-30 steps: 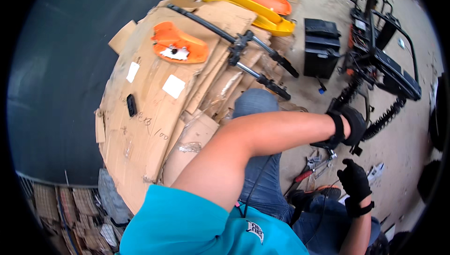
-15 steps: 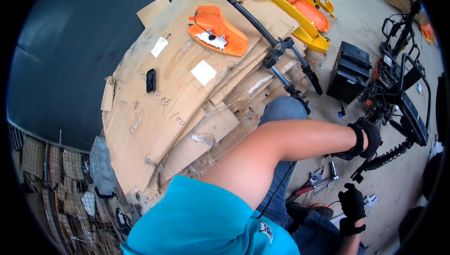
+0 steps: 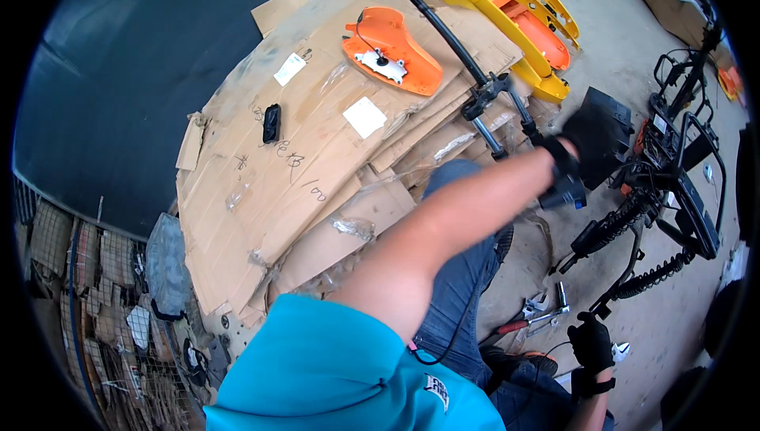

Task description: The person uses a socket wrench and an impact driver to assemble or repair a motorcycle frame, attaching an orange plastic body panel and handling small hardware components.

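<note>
gloved left hand (image 3: 582, 134) blurs over a black box (image 3: 606, 126), grip unclear; right hand (image 3: 591, 341) clasps a black frame tube (image 3: 625, 273).

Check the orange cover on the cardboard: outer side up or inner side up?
Inner side up, it seems. The orange cover lies flat on the cardboard, with a white fitting and dark fasteners exposed on its upper face.
</note>
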A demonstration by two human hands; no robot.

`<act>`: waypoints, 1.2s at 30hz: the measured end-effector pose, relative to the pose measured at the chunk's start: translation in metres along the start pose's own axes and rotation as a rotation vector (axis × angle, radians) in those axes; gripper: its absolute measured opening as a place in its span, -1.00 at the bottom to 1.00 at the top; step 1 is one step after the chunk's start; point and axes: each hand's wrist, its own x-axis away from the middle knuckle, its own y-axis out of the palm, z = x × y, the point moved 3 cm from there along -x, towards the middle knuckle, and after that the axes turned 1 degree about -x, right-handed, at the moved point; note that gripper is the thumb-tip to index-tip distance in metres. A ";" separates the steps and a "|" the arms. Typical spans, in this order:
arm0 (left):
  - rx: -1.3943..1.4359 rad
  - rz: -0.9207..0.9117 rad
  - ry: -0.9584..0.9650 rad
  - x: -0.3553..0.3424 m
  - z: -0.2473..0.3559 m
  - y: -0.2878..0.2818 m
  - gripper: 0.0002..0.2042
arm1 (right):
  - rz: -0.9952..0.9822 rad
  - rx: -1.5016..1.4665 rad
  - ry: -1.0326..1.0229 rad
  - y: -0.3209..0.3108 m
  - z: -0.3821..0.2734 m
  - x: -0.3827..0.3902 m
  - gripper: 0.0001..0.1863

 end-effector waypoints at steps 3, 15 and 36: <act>-0.171 0.150 0.160 -0.009 -0.102 -0.045 -0.89 | -0.026 -0.067 0.070 0.004 0.005 -0.004 -0.65; -0.256 0.062 -0.889 0.120 -0.369 -0.237 -0.73 | -0.031 0.032 0.057 0.010 0.013 -0.012 -0.64; 0.951 0.267 -1.136 0.132 -0.252 -0.215 -0.78 | 0.029 0.140 0.043 0.014 0.031 -0.006 -0.65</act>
